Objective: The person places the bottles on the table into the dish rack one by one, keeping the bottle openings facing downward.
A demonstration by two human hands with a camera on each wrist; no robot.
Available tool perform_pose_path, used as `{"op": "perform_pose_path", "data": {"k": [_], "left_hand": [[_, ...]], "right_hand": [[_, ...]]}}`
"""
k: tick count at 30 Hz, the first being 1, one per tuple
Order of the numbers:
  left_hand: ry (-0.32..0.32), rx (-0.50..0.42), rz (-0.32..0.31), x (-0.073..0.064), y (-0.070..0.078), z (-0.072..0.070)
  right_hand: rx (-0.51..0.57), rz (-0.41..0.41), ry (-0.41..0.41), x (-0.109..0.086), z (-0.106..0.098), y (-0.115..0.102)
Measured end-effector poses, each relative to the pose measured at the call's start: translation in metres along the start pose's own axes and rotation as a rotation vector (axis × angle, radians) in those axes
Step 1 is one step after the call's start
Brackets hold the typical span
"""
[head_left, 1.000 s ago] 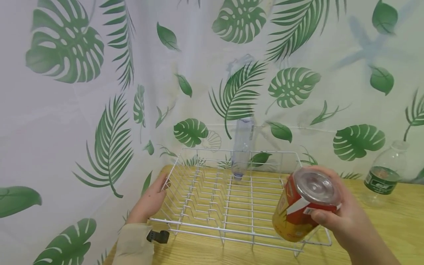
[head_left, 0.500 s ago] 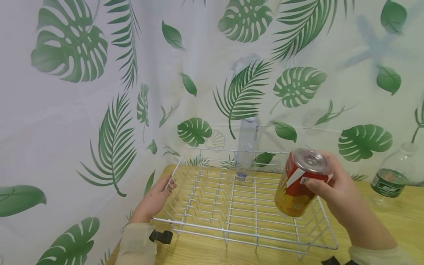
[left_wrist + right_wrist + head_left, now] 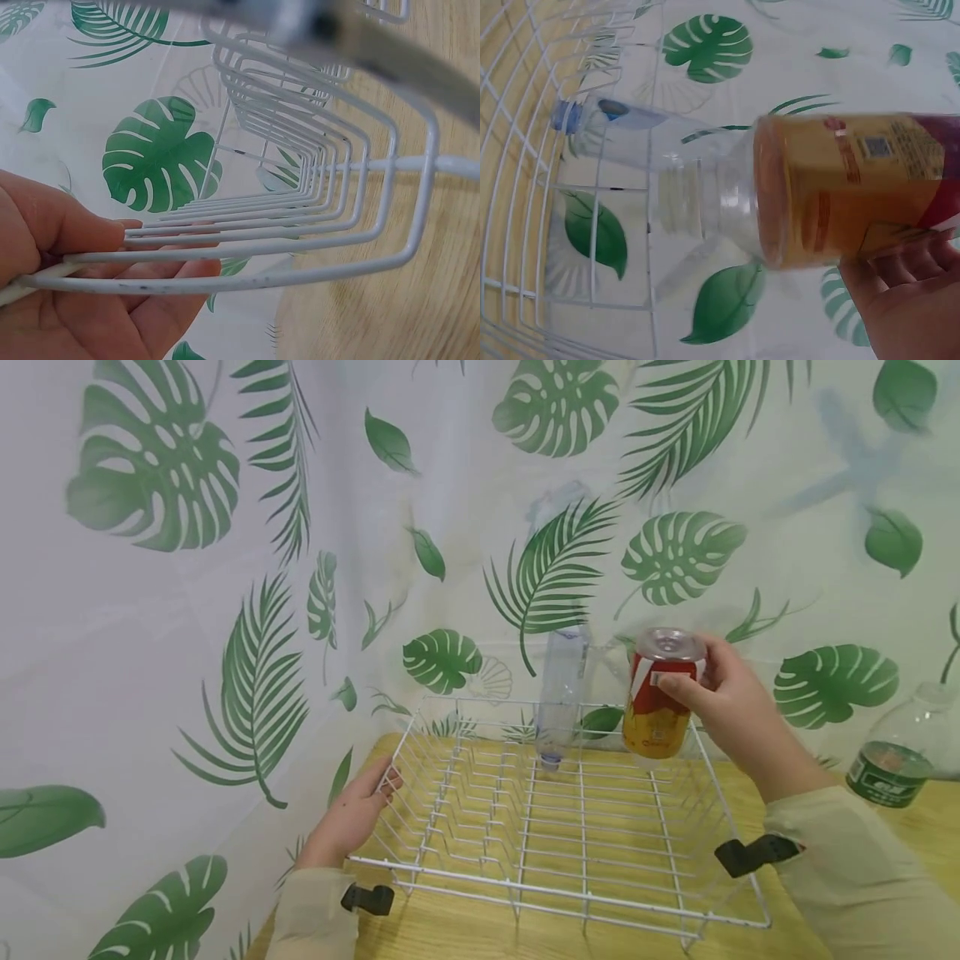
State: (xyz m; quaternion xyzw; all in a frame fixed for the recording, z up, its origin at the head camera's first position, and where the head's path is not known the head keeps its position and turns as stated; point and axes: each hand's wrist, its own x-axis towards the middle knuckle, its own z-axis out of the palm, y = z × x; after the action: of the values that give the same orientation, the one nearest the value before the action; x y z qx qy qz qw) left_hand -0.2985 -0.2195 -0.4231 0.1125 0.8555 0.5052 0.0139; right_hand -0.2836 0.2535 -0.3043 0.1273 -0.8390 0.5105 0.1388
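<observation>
My right hand (image 3: 738, 718) holds a plastic bottle (image 3: 660, 710) with a red and yellow label upside down, base up. Its clear neck points down in the right wrist view, over the back right of a white wire dish rack (image 3: 510, 884). At the rack's left side, my left hand (image 3: 352, 810) grips the upper wires, thumb on one side and fingers on the other, as the left wrist view shows. A clear bottle (image 3: 561, 693) with a blue cap stands upside down at the rack's back, leaning slightly.
A clear bottle with a green label (image 3: 892, 768) stands on the wooden table (image 3: 450, 935) to the right of the rack. Close behind and to the left hangs a white leaf-print curtain (image 3: 360, 568).
My right hand has moved the labelled bottle away from me, from the rack's front right toward its back, and turned it closer to vertical. My left hand stays on the rack.
</observation>
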Motion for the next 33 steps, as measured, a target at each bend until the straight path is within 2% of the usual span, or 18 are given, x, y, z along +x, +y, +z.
{"op": "perform_pose_path", "data": {"k": [8,12,17,23,33], "left_hand": [[-0.007,-0.006,-0.014,-0.003,-0.001,-0.002],[-0.007,-0.017,-0.01,-0.003,0.0,-0.001],[0.005,-0.005,-0.013,-0.001,-0.001,-0.001],[0.01,0.01,-0.022,-0.001,-0.001,0.0],[0.005,0.003,-0.014,-0.001,-0.001,-0.001]], "right_hand": [[0.112,0.116,-0.019,0.046,0.037,0.032],[0.082,0.193,-0.01,0.056,0.052,0.051],[0.032,0.294,0.004,0.061,0.065,0.064],[0.004,0.307,0.023,0.067,0.072,0.075],[-0.02,0.314,-0.011,0.078,0.086,0.082]]}}
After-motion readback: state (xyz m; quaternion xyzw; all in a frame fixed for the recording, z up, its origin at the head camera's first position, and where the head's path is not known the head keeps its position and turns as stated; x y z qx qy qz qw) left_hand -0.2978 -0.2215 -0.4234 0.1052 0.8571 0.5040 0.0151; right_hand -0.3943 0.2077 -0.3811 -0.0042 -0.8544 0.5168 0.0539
